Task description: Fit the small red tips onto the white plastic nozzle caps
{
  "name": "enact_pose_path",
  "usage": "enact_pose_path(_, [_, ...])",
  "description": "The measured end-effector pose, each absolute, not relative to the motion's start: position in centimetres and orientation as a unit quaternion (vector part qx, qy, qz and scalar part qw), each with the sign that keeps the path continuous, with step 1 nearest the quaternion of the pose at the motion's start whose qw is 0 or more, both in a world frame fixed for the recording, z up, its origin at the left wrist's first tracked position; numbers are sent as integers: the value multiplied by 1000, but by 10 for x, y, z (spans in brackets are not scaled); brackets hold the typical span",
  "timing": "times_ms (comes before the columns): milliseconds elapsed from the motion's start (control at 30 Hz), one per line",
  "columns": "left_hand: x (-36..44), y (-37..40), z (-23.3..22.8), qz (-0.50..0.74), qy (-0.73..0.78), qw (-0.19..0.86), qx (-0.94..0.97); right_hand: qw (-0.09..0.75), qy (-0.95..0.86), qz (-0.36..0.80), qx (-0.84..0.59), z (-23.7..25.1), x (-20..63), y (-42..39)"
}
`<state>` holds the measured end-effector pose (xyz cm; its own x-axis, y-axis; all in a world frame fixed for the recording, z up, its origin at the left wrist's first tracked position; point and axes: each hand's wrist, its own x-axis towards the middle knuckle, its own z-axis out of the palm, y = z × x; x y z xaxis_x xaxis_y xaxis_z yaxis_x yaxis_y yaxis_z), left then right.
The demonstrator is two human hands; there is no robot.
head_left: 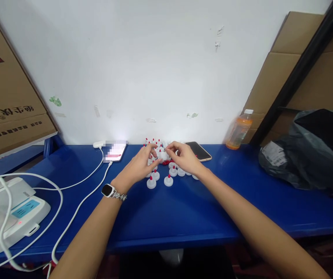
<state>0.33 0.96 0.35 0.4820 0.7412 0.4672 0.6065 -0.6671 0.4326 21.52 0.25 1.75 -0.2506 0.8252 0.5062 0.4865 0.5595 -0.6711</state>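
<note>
I have both hands meeting over a small white plastic cap piece (163, 155), pinched between the left hand (138, 167) and right hand (185, 157) above the blue table (183, 213). Several finished-looking white discs with red tips (168, 180) stand at six o'clock; loose ones crowd at twelve. A dark glossy phone (199, 150) lies at three o'clock.

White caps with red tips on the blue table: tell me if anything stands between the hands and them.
Nothing visible does. The left hand and right hand are already at the white caps with red tips, fingers meeting over a piece at the cluster's middle. The dark phone and lit phone lie off to the sides on the blue table.
</note>
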Motion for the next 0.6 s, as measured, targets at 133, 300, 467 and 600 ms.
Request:
enact_pose_path(133, [-7,17,0,261,428,51,864,343,-812,167,-442,10,220,7])
enact_pose_path(300, [-3,10,4,189,467,-18,863,230,-867,85,-434,5,207,12])
enact_pose_path(467, [-2,9,5,178,474,-41,861,241,-854,120,-446,4,198,17])
enact_pose_path(600, [-6,12,3,186,485,-58,853,296,-815,98,-489,6,207,25])
